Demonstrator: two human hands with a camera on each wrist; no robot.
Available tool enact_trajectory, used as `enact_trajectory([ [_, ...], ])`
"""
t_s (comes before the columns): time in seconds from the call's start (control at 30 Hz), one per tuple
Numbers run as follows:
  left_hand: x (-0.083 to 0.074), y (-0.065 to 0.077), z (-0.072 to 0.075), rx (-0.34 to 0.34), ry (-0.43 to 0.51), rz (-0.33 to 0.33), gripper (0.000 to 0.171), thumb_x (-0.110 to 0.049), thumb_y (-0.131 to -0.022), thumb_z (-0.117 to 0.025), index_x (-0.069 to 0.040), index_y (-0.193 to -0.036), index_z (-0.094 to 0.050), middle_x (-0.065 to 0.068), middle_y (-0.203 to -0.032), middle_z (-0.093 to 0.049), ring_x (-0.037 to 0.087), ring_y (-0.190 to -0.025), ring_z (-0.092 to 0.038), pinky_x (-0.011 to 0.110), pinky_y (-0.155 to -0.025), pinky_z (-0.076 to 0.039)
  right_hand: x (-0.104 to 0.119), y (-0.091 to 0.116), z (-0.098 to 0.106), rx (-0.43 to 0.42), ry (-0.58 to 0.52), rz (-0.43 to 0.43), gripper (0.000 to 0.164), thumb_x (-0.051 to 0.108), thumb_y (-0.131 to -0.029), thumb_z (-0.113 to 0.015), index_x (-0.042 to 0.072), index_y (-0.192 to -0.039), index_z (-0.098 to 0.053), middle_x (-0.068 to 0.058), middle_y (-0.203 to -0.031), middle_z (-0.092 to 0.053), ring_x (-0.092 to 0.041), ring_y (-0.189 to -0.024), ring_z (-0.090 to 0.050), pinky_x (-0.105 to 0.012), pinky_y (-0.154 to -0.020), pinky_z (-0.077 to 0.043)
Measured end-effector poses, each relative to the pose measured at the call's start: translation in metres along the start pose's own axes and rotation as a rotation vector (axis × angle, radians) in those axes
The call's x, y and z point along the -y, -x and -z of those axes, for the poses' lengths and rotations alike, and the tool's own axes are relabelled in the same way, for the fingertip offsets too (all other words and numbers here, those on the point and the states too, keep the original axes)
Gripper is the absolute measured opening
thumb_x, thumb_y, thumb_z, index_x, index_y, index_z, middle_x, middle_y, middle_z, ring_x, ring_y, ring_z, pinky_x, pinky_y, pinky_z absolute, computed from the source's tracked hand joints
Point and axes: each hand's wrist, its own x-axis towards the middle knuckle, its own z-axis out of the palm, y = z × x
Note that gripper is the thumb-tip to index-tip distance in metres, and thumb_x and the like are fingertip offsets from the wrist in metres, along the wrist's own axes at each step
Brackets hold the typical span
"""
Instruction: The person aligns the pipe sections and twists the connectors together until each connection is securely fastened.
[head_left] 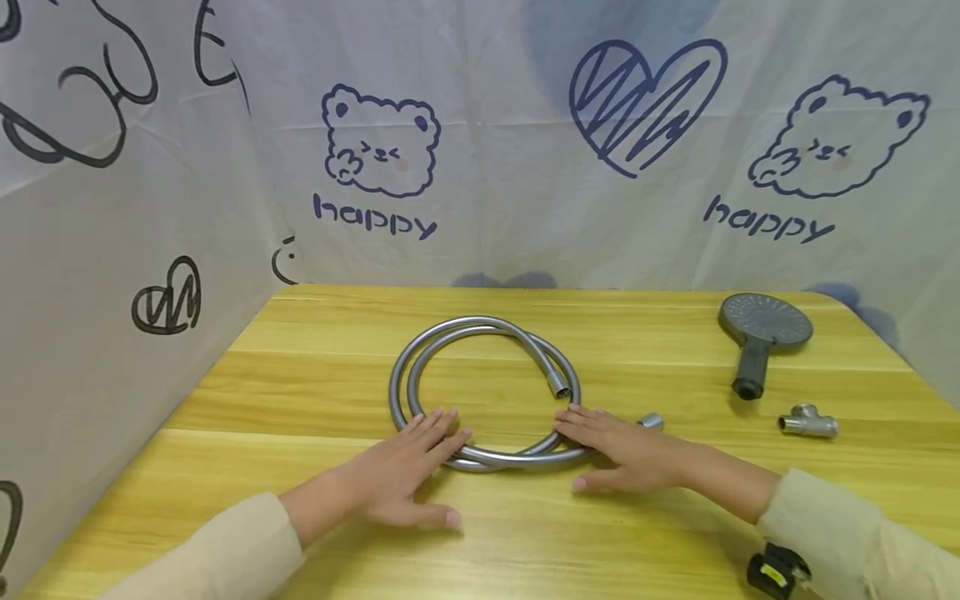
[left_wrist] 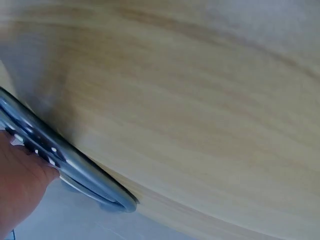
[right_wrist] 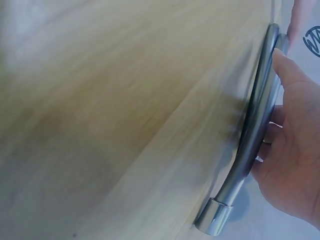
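Observation:
A grey metal shower hose (head_left: 401, 367) lies coiled in a double loop on the wooden table. One of its end fittings sits inside the coil at the right, and the other pokes out beyond my right hand. My left hand (head_left: 397, 475) rests palm down over the coil's lower left, fingers extended across the tubing. Across the lower right of the coil lies my right hand (head_left: 637, 454), its fingers also stretched out. In the right wrist view the hose's silver end fitting (right_wrist: 214, 216) shows below the hand. The left wrist view shows the coil (left_wrist: 75, 165) beside the left hand.
At the back right lies a dark grey shower head (head_left: 765, 321), its handle toward me. Nearer stands a small silver T-shaped fitting (head_left: 808, 422). White cloth with drawings (head_left: 495, 167) hangs behind the table and along its left side.

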Motion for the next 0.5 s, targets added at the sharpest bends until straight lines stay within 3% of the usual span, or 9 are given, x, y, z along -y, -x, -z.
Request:
enact_trajectory([
  [0.2,0.006,-0.004,0.008,-0.007,0.015,0.008,0.081,-0.060,-0.088,-0.046,-0.007,-0.146,-0.027,0.021,-0.151,-0.021,0.039,-0.140,-0.018,0.053,-0.114,-0.014,-0.003,0.003,0.008,-0.081,0.004,-0.018,0.071,0.050,-0.090,-0.051,0.001,-0.140,-0.037,-0.020,-0.147,-0.032,-0.041,-0.136,-0.027,-0.057,-0.107,-0.027],
  [0.5,0.013,-0.025,0.022,-0.104,-0.029,-0.010,0.074,-0.055,-0.089,-0.048,-0.003,-0.140,-0.037,0.021,-0.146,-0.033,0.037,-0.137,-0.029,0.054,-0.111,-0.022,-0.020,0.020,0.027,-0.298,0.049,-0.057,0.058,0.038,-0.088,-0.061,0.000,-0.131,-0.050,-0.021,-0.134,-0.050,-0.041,-0.123,-0.046,-0.054,-0.097,-0.041],
])
